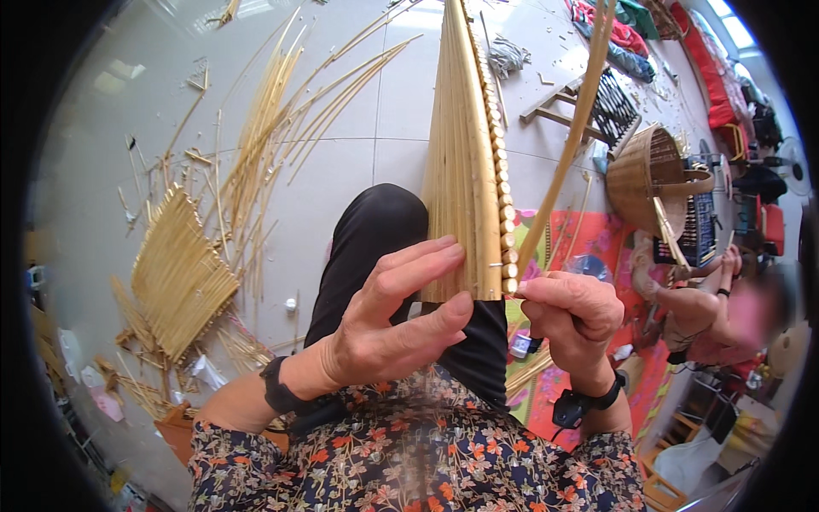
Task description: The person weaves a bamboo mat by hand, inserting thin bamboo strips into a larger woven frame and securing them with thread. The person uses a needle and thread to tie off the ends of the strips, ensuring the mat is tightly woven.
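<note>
A long pale panel of bamboo rods (pixel 461 171) stretches away from my lap, its right side lined with round cut rod ends. My left hand (pixel 401 299) lies against the panel's near end, fingers stretched and apart, with the thumb at the bottom edge. My right hand (pixel 572 311) is closed in a pinch beside the lowest rod end; what sits between its fingertips is too small to make out. A long bamboo strip (pixel 559 179) slants down from the top toward my right fingers, where its lower end is hidden.
Another woven panel (pixel 183 273) and loose bamboo strips (pixel 264 128) lie on the tiled floor at left. A wicker basket (pixel 648 183) and a low folding stool (pixel 589 111) stand to the right. Another person (pixel 717 316) sits there near a colourful mat (pixel 563 418).
</note>
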`<state>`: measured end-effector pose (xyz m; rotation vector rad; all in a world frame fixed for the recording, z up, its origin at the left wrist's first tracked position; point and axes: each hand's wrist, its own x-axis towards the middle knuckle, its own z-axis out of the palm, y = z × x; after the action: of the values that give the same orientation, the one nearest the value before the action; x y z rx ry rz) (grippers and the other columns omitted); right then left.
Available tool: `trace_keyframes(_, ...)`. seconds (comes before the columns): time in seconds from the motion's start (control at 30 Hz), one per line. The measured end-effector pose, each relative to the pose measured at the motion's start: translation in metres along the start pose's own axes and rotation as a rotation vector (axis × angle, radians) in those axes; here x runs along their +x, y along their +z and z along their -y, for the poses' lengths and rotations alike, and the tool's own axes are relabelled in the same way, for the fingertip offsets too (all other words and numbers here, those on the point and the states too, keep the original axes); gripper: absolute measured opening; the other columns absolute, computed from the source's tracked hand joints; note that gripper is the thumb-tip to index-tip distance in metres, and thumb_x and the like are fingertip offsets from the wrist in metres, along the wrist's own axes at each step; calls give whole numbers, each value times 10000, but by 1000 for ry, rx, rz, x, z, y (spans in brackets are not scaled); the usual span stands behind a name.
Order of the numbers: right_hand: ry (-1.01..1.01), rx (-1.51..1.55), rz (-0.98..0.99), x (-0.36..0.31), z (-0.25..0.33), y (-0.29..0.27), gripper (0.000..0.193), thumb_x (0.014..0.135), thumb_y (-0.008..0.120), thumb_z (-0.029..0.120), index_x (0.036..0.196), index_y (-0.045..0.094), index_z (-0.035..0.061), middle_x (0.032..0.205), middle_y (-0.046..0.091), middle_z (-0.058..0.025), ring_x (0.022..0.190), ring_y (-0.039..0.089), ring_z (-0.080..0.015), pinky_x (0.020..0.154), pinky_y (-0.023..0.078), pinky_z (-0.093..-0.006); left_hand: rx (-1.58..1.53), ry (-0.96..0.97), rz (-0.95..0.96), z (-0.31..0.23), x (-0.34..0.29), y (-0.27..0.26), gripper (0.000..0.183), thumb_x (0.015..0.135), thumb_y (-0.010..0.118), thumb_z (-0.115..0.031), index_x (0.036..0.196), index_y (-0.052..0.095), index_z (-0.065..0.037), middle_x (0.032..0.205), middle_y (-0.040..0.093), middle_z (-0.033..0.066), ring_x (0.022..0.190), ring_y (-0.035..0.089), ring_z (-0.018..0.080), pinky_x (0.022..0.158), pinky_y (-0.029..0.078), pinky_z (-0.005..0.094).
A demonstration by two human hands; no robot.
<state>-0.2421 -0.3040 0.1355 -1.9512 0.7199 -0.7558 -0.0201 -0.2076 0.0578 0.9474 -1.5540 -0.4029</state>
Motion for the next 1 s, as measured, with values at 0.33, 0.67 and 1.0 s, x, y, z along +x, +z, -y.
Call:
trace_keyframes(0.33,42,45,-40,-3,-2,7,260,841,720,-131,1082,801,-76,754,714,-87,594,624,-147,560,470,-294,-35,-25,-131,4,2,5,554,726,869,38,1259,802,-97,1359,646,175,1211,691,401,967,610,445)
trace_keyframes(0.67,78,34,-87,-8,13,8,176,938,700,-123,1074,792,-59,793,758,-107,580,678,-120,515,495,-246,-21,-10,-149,4,11,9,536,700,872,10,1218,837,-125,1271,660,139,1133,702,354,907,632,398)
trace_keyframes(1.0,142,36,-101,-4,5,6,115,907,788,-56,1020,786,-35,811,761,-106,564,667,-134,548,506,-266,16,-22,-136,2,15,12,463,730,871,-42,1184,854,-136,1254,655,130,1128,701,337,911,638,382)
